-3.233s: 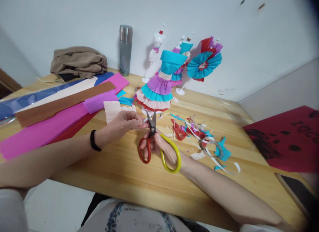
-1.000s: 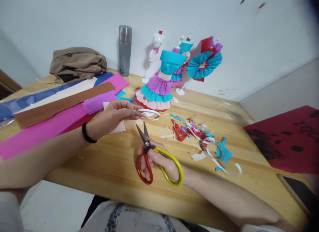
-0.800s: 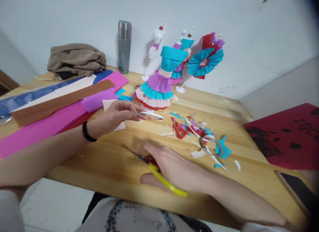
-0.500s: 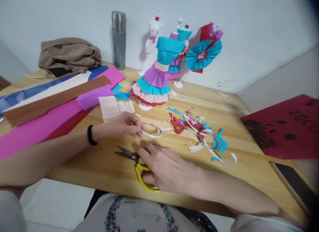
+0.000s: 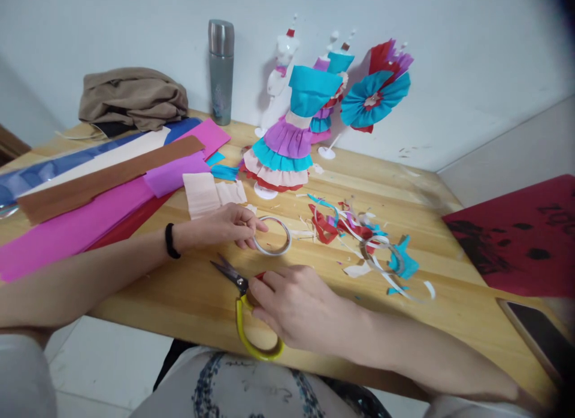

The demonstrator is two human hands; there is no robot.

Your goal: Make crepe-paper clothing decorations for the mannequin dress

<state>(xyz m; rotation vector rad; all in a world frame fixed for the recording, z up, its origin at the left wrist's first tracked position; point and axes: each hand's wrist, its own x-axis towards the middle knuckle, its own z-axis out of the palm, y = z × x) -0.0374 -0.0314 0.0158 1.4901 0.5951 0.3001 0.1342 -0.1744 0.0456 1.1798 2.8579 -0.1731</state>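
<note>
Between the thumb and fingers of my left hand (image 5: 233, 225) is a thin roll of white tape (image 5: 272, 236), tilted up just above the table. My right hand (image 5: 300, 307) is closed on a pair of scissors (image 5: 243, 284) with yellow handles and dark blades. One handle loop shows below my fingers; the other is largely hidden under them. The blades point left and are slightly apart. Behind the tape stands a small dress form in a layered crepe-paper dress (image 5: 290, 138), with a turquoise top and ruffles of purple, turquoise, pale pink and red.
Coloured paper strips (image 5: 112, 193) lie on the left, near a brown cloth (image 5: 135, 97) and a flask (image 5: 221, 73). More dressed forms (image 5: 375, 100) stand by the wall. Paper scraps (image 5: 326, 223) and another tape roll (image 5: 381, 256) lie right of centre, a phone (image 5: 534, 334) at far right.
The tape roll has been tipped up, showing more of its round face. My right hand has turned the scissors slightly, and their yellow loop has swung down and left. The whole view has shifted a little.
</note>
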